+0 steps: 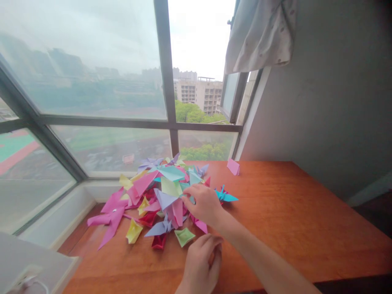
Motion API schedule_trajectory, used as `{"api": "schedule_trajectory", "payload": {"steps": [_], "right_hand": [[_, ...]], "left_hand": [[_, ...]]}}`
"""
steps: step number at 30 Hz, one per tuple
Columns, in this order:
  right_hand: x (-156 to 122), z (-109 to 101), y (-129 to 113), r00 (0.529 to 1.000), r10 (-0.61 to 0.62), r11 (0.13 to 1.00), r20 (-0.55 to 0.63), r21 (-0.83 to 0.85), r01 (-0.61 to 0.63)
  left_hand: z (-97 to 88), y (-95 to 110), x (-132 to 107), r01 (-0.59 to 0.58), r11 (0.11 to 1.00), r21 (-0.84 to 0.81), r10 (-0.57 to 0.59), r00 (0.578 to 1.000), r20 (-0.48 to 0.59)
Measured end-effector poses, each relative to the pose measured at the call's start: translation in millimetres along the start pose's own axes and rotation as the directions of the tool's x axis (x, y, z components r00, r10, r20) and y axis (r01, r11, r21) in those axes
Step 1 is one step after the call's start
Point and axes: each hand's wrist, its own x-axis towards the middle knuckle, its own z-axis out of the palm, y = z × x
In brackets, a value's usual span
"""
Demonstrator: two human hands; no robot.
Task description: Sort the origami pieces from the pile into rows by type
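Observation:
A heap of folded paper origami (171, 188) lies by the window, in pink, lavender, teal, yellow, red and green. My right hand (203, 204) reaches into its right side, fingers curled in a pinch beside a lavender paper piece (165, 199) and a pale green one (170, 186). What the fingertips hold, if anything, is hidden. Close to the front of the heap, my left hand (202, 261) rests low with its fingers curled in and nothing visible in them. A small green paper boat (184, 237) sits just beyond it. Right of the heap is a bright blue paper crane (226, 194).
The reddish-brown wooden table (275, 220) reaches to the grey wall on the right. A folded pink paper (233, 167) stands alone at the back. Windows with dark frames (173, 122) rise behind, and a light curtain (260, 36) hangs above. A white ledge (33, 261) borders the left.

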Motion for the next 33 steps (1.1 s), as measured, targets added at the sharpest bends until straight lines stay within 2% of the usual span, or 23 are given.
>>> {"api": "schedule_trajectory", "payload": {"steps": [4, 9, 13, 16, 18, 20, 24, 28, 30, 33], "right_hand": [[16.3, 19.0, -28.9, 0.998, 0.054, 0.998, 0.023, -0.025, -0.054], [22.7, 32.7, -47.4, 0.997, 0.024, 0.993, 0.075, -0.114, -0.015], [32.9, 34.2, -34.2, 0.989, 0.148, 0.984, -0.018, -0.097, -0.149], [43.0, 35.1, -17.3, 0.975, 0.216, 0.972, 0.042, -0.1, -0.211], [47.1, 35.3, -10.3, 0.971, 0.225, 0.97, 0.085, -0.115, -0.215], [47.4, 32.8, -8.0, 0.971, 0.224, 0.969, 0.08, -0.122, -0.214], [36.0, 11.5, -9.7, 0.983, 0.182, 0.983, -0.028, -0.036, -0.183], [8.5, -28.1, -0.2, 0.987, 0.104, 0.987, -0.124, 0.133, -0.088], [-10.0, -48.3, 12.1, 0.982, 0.089, 0.981, -0.167, 0.187, -0.057], [-40.5, -73.7, 35.0, 0.97, 0.095, 0.979, -0.224, 0.199, -0.05]], "left_hand": [[0.2, -0.3, -0.7, 0.024, 1.0, -0.004, -0.024, 1.0, -0.01], [1.1, -0.8, -1.4, 0.067, 0.997, 0.048, -0.066, 0.998, -0.01], [1.6, -1.2, -0.8, 0.059, 0.998, 0.025, -0.059, 0.998, 0.004], [0.9, -0.3, -0.5, 0.032, 0.999, -0.002, -0.032, 0.999, 0.026], [0.0, 0.8, -0.4, 0.031, 1.0, -0.003, -0.031, 0.999, 0.031], [-0.7, 1.5, -0.7, 0.036, 0.999, -0.014, -0.035, 0.999, 0.025], [-0.1, -0.6, -2.1, 0.062, 0.996, -0.068, -0.063, 0.998, -0.021], [-0.6, -3.3, -1.9, 0.127, 0.973, -0.195, -0.149, 0.983, -0.105], [-4.8, -2.1, 0.7, 0.174, 0.923, -0.344, -0.232, 0.963, -0.137], [-17.4, 2.8, 9.3, 0.21, 0.775, -0.596, -0.359, 0.922, -0.143]]}}
